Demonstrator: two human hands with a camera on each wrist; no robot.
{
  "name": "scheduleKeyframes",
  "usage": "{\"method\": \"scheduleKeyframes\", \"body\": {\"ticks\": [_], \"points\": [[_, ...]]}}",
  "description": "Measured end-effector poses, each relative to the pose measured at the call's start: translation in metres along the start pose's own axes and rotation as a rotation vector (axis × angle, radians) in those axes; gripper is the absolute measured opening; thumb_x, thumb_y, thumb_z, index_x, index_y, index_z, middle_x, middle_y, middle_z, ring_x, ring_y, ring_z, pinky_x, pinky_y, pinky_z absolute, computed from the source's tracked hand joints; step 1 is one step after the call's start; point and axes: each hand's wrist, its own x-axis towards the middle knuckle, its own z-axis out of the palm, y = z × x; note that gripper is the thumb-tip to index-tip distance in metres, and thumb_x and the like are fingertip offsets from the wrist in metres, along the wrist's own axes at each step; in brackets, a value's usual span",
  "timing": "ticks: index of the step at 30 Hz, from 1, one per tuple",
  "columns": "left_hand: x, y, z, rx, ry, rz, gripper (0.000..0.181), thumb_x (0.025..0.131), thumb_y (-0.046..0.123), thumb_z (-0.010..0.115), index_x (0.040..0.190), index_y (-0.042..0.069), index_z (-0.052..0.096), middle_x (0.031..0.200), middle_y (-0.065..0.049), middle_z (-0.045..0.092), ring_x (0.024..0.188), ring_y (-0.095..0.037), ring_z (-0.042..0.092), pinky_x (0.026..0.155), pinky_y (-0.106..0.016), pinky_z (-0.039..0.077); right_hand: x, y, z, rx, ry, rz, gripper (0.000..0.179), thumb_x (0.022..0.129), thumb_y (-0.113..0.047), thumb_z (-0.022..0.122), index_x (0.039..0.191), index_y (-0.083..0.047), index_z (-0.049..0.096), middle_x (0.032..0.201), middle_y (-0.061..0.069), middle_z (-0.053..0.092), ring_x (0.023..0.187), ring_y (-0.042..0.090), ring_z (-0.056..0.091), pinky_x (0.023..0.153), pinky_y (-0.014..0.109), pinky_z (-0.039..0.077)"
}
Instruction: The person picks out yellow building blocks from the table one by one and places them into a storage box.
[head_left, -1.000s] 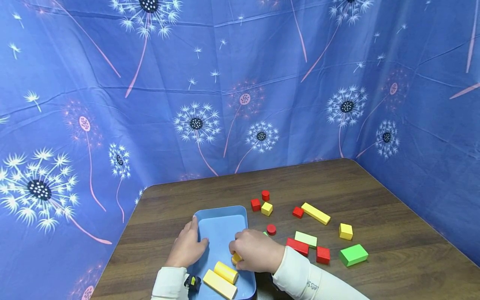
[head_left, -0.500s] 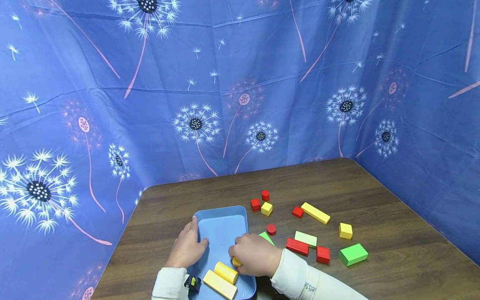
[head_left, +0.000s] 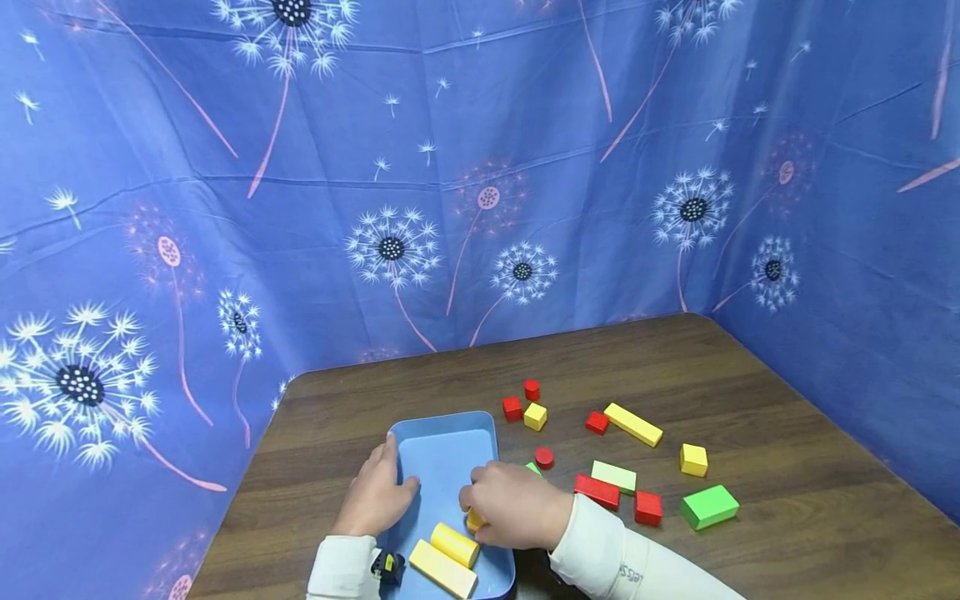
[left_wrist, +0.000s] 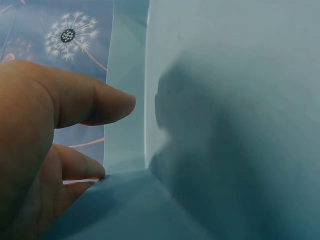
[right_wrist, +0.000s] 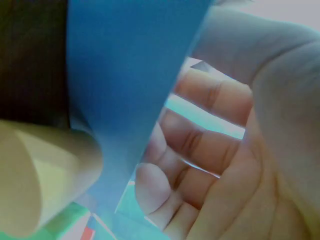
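Note:
My left hand [head_left: 375, 492] straddles the left wall of a blue plastic tray [head_left: 427, 429], thumb inside and fingers outside. In the left wrist view the thumb [left_wrist: 112, 102] stands clear of the tray wall [left_wrist: 126, 125]. Over the tray's right side, my right hand [head_left: 513, 502] pinches a yellow block [head_left: 475, 521], mostly covered by the fingers, so its shape cannot be told. A yellow cylinder [head_left: 454, 544] and a long pale-yellow block [head_left: 442, 570] lie side by side inside the tray. The right wrist view shows curled fingers [right_wrist: 205, 145] behind the blue wall, and a yellow cylinder [right_wrist: 55, 175] in front.
Loose blocks lie right of the tray: a green block [head_left: 709, 507], a light-green block [head_left: 613, 477], a long red block [head_left: 597, 492], a long yellow block [head_left: 633, 425], a red disc [head_left: 543, 457] and several small cubes. A blue dandelion-print cloth [head_left: 480, 108] hangs behind the wooden table [head_left: 352, 383].
Hardly anything differs. The right hand dips slightly, showing more of a green block beside the tray, then rises and covers most of it again. The left hand stays at the tray.

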Motion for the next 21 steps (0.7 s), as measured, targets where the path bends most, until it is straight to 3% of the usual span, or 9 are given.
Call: {"method": "scheduleKeyframes", "body": {"ticks": [9,21], "points": [[0.004,0.000,0.002,-0.012,-0.005,0.007,0.087,0.095,0.026,0.069,0.163,-0.001,0.021,0.164,-0.026,0.035,0.147,-0.049,0.040,0.112,-0.070,0.037,-0.015,0.014,-0.014,0.004,0.121,-0.015,0.021,0.083,-0.028,0.086,0.103,-0.023,0.079,0.086,-0.010,0.064,0.073,0.002,0.054,0.062,0.016,0.048],[0.001,-0.003,0.001,0.001,0.002,0.019,0.087,0.096,0.024,0.069,0.163,-0.003,0.021,0.162,-0.027,0.037,0.145,-0.049,0.042,0.112,-0.069,0.039,-0.043,0.056,-0.029,0.011,0.247,0.100,0.018,0.085,-0.021,0.083,0.102,-0.017,0.078,0.095,-0.003,0.068,0.078,0.008,0.057,0.068,0.025,0.055]]}}
